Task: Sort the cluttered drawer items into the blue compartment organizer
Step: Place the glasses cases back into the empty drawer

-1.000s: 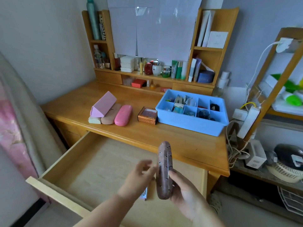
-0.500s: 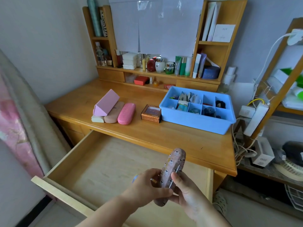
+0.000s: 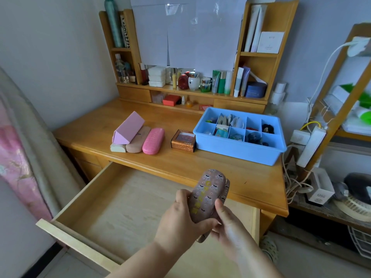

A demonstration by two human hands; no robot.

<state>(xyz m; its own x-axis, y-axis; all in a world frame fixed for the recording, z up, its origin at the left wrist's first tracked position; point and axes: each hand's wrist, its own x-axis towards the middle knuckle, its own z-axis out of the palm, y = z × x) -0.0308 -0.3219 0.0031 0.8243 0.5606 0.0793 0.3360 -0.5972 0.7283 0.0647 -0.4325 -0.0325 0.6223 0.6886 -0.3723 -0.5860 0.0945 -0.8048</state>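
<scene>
Both hands, left hand (image 3: 181, 219) and right hand (image 3: 230, 225), clasp 1 patterned case (image 3: 208, 195) above the open drawer (image 3: 124, 205), which looks bare. Beyond them on the worktop (image 3: 230, 169), the blue organizer (image 3: 239, 149) holds plenty; sorting seems nearly done.

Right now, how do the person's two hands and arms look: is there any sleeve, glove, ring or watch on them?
Both forearms are bare up to the bottom edge of the picture; no sleeve shows. The left hand and the right hand wear no gloves. No ring, watch or bracelet is visible on the fingers or wrists that show. The fingernails look short and unpainted.
</scene>
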